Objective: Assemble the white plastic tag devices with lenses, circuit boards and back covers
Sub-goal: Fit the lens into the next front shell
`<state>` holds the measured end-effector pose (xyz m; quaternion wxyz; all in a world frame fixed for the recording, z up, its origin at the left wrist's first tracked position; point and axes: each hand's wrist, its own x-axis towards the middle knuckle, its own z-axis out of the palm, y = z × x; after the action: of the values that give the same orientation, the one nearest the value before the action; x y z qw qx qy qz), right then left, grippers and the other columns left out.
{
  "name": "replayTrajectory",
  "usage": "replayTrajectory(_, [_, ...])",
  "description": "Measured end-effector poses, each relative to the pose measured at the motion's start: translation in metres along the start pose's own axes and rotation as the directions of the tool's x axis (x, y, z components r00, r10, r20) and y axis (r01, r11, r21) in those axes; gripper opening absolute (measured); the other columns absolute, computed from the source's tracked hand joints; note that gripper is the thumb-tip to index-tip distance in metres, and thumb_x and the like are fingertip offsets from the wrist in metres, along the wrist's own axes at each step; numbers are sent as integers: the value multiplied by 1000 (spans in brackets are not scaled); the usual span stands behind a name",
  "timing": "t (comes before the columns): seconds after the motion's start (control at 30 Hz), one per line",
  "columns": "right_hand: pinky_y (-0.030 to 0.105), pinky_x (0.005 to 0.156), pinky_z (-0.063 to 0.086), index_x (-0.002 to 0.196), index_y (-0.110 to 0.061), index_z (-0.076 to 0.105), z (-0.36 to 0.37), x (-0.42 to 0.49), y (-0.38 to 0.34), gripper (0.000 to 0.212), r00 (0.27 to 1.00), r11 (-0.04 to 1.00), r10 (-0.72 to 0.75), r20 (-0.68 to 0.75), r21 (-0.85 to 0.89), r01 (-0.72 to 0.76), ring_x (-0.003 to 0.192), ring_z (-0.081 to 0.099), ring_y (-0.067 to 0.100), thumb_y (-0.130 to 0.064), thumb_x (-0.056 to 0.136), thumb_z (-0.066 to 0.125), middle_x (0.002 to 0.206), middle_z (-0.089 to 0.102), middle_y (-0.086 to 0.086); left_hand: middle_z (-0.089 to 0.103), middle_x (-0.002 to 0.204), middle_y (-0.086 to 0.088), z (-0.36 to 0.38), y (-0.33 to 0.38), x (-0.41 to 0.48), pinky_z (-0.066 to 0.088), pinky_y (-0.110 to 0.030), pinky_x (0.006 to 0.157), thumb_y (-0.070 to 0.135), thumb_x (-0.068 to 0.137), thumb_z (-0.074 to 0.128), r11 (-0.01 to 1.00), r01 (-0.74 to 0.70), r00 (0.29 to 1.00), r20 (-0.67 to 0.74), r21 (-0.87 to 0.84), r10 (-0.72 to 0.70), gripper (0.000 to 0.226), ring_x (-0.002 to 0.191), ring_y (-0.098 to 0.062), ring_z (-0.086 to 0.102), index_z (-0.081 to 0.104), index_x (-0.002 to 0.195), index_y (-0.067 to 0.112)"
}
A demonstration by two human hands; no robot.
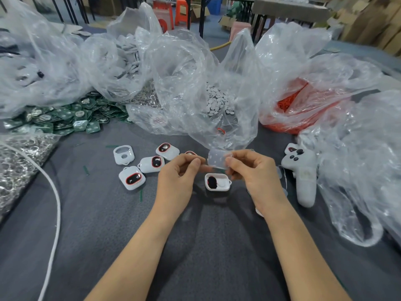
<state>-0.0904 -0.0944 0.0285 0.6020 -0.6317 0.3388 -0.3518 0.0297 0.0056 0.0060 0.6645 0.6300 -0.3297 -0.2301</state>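
One grey cloth-covered table [97, 213] fills the view, with orange stools [181, 11] beyond it. Crumpled clear plastic bags [195, 72] crowd its far side, and green circuit boards [65, 118] spill at the left. White tags [132, 178] lie left of the hands, an open tag shell [219, 182] just below them. The right hand [253, 170] pinches a translucent white piece [217, 160]. The left hand [175, 179] curls at its edge, its hold unclear.

lensed tags [132, 177] x4 | bare shell [124, 154] x1 | open-back tag [217, 181] x1 | ctrlr [303, 170] x1
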Motion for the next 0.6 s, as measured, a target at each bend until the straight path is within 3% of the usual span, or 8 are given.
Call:
replayTrajectory(0.1, [16, 52, 48, 80, -11, 71, -2, 0, -1, 14, 1000, 1000, -7, -10, -3, 7, 54, 60, 8, 2, 84, 66, 61, 68, -1, 73, 74, 7, -1, 1, 0, 47, -12, 77, -2, 94, 53, 1000, 8, 1000, -23, 23, -7, 20, 80, -4, 69, 65, 87, 12])
replayTrajectory(0.2, [15, 51, 46, 81, -12, 72, -3, 1, -1, 14, 1000, 1000, -2, -5, -24, 2, 54, 59, 7, 0, 85, 65, 63, 68, -2, 70, 92, 10, -4, 1, -1, 46, -18, 84, 0, 90, 58, 981, -66, 997, 36, 183, 61, 25, 93, -4, 66, 62, 100, 23])
replayTrajectory(0.33, [13, 48, 43, 81, -9, 71, -8, 1, 0, 14, 999, 993, 45, 31, -111, -41, 50, 55, 3, 1, 87, 64, 59, 66, -4, 58, 123, 9, -12, -8, -3, 31, -26, 106, 22, 79, 75, 854, -241, 945, 313, 460, 97, 75, 124, -8, 41, 35, 143, 29])
replayTrajectory(0.43, [12, 46, 41, 82, -5, 71, -9, 1, 2, 13, 988, 978, 129, 83, -173, -113, 47, 52, 2, 4, 86, 63, 57, 64, -3, 57, 118, 17, -14, -11, -2, 26, -31, 107, 27, 76, 76, 785, -305, 924, 365, 539, 109, 88, 124, -5, 34, 23, 147, 34])
replayTrajectory(0.6, [16, 47, 40, 76, -17, 70, -10, 1, 4, 20, 972, 932, 167, 167, -348, -101, 49, 52, 6, 1, 85, 66, 55, 64, -2, 56, 105, 26, -14, -13, -1, 23, -24, 98, 24, 79, 72, 772, -326, 918, 378, 546, 120, 85, 116, -2, 36, 23, 146, 37])
